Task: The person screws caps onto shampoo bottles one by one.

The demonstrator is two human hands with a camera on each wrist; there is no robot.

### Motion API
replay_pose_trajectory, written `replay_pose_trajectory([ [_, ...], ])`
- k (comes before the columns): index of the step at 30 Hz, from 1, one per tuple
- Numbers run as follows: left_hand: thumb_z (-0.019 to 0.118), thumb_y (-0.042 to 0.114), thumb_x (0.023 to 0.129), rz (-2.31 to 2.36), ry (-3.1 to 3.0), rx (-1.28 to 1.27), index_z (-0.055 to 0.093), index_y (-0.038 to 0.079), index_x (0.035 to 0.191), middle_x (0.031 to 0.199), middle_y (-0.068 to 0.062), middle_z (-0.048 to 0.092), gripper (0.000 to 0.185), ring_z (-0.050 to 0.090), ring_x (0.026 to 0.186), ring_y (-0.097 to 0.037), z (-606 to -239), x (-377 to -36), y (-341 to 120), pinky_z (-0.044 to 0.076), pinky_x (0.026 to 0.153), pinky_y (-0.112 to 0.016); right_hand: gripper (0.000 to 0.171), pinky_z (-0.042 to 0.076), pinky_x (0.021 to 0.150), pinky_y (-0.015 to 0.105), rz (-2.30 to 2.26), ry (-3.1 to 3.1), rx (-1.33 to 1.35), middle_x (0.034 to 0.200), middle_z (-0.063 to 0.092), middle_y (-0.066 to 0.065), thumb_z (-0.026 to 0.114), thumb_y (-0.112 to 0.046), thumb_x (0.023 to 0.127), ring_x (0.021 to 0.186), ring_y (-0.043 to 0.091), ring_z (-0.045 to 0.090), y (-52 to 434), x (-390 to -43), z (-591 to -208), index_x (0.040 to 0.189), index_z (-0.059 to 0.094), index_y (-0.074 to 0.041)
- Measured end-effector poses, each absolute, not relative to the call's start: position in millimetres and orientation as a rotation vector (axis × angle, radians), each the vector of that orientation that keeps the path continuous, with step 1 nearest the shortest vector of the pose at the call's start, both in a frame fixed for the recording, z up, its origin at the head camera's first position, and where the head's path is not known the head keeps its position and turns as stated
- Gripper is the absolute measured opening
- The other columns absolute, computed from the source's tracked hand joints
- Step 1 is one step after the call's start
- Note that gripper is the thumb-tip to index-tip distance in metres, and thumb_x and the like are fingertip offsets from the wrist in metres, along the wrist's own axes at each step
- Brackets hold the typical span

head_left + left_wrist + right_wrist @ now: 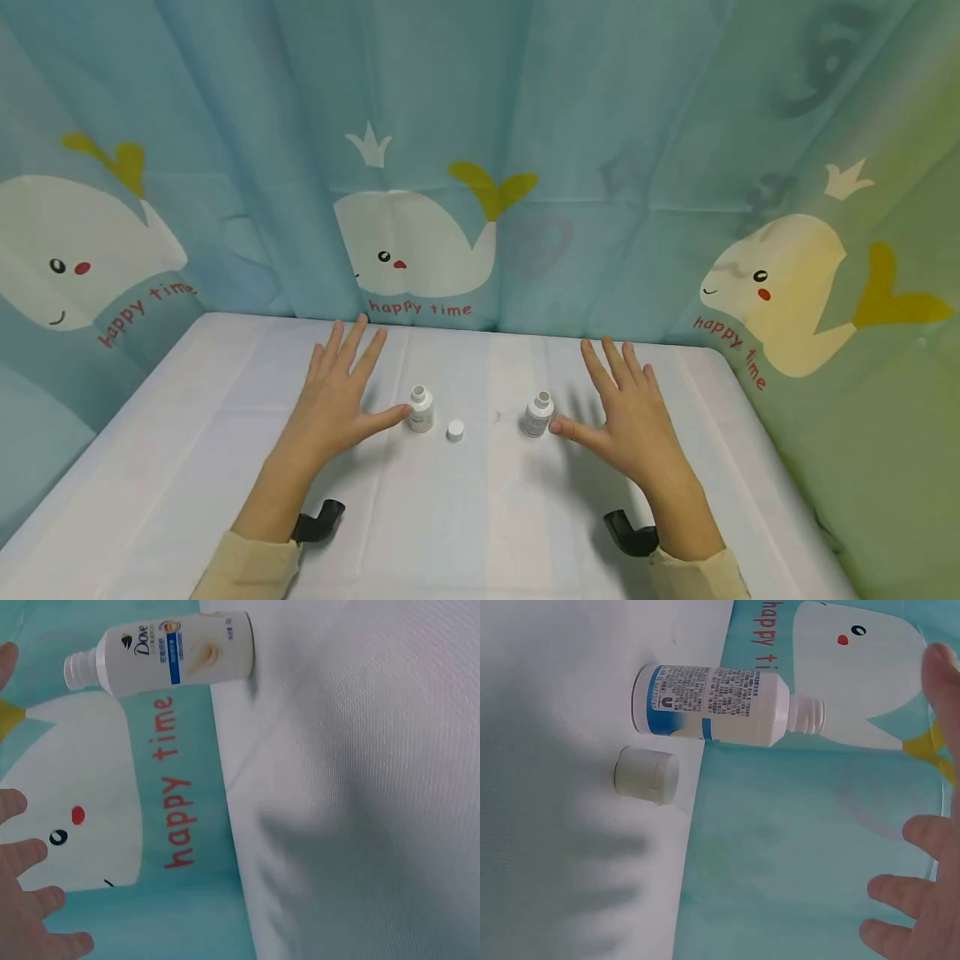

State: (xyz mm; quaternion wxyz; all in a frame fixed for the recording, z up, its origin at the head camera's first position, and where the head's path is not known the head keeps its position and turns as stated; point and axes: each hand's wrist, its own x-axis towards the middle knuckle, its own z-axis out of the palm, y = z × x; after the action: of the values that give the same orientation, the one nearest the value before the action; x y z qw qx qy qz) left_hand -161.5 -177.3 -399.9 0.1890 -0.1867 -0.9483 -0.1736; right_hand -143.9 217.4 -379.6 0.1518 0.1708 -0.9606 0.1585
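Both hands are out flat over the table [187, 433], palms down, fingers straight and spread. The left hand [335, 398] holds nothing; its thumb tip reaches right up to the left bottle [421, 408], at or just beside its wall, too close to call. That bottle stands upright near the table's middle, neck uncapped. The right hand [628, 412] is just as open, gripping nothing, thumb pointing at the right bottle [537, 414], tip just beside it. That one stands upright too, mouth bare. Between the two bottles, nearer the left one and slightly toward the near edge, a small white cap [455, 430] sits on the cloth. In the left wrist view the right bottle [169, 652] shows a Dove label, fingertips [30, 855] at the frame's edge. In the right wrist view the left bottle [712, 705] shows its printed back, the cap [646, 775] just beside its base. At the far side hangs a blue curtain [525, 125] with whales and "happy time".
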Motion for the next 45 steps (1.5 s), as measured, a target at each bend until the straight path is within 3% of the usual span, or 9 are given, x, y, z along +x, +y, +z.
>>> replay_pose_trajectory([
  [6,0.071,0.069,0.076,-0.493,-2.621,-0.603,0.026,0.017,0.159,0.167,-0.010,0.014,0.108,0.010,0.151,-0.044,-402.4,-154.8,-167.8,0.020,0.110,-0.073,0.111,0.023,0.114,0.066,0.455,-2.796,0.521,0.162,0.026,0.018,0.074,-0.071,0.073,0.149,0.045,0.020,217.7,-141.1,-384.5,0.160,0.021,-0.026],
  [13,0.061,0.076,0.081,-0.540,-2.555,-0.692,0.027,0.019,0.159,0.167,-0.007,0.016,0.102,0.011,0.152,-0.042,-397.1,-151.7,-152.1,0.021,0.112,-0.070,0.108,0.042,0.100,0.065,0.512,-2.848,0.583,0.162,0.028,0.015,0.076,-0.066,0.075,0.145,0.041,0.032,214.5,-141.4,-385.0,0.160,0.021,-0.028],
  [26,0.072,0.065,0.079,-0.565,-2.539,-0.809,0.028,0.020,0.158,0.166,-0.005,0.018,0.101,0.008,0.154,-0.036,-393.6,-143.8,-127.6,0.021,0.115,-0.067,0.095,0.048,0.092,0.063,0.485,-2.875,0.585,0.156,0.040,0.012,0.082,-0.051,0.077,0.135,0.040,0.046,209.0,-141.7,-386.9,0.155,0.035,-0.025],
  [34,0.070,0.065,0.081,-0.625,-2.502,-0.933,0.031,0.016,0.157,0.166,-0.005,0.019,0.099,0.013,0.153,-0.036,-398.6,-137.3,-109.6,0.025,0.117,-0.060,0.084,0.050,0.088,0.063,0.469,-2.902,0.587,0.146,0.052,0.012,0.083,-0.047,0.078,0.128,0.039,0.054,204.5,-142.1,-391.6,0.149,0.046,-0.020],
  [45,0.067,0.066,0.084,-0.665,-2.598,-1.002,0.028,0.020,0.159,0.166,0.002,0.020,0.096,0.013,0.154,-0.030,-411.0,-134.8,-82.7,0.033,0.114,-0.056,0.078,0.051,0.088,0.060,0.470,-2.940,0.586,0.140,0.059,0.011,0.085,-0.042,0.077,0.124,0.037,0.058,204.7,-144.1,-397.1,0.144,0.053,-0.018],
])
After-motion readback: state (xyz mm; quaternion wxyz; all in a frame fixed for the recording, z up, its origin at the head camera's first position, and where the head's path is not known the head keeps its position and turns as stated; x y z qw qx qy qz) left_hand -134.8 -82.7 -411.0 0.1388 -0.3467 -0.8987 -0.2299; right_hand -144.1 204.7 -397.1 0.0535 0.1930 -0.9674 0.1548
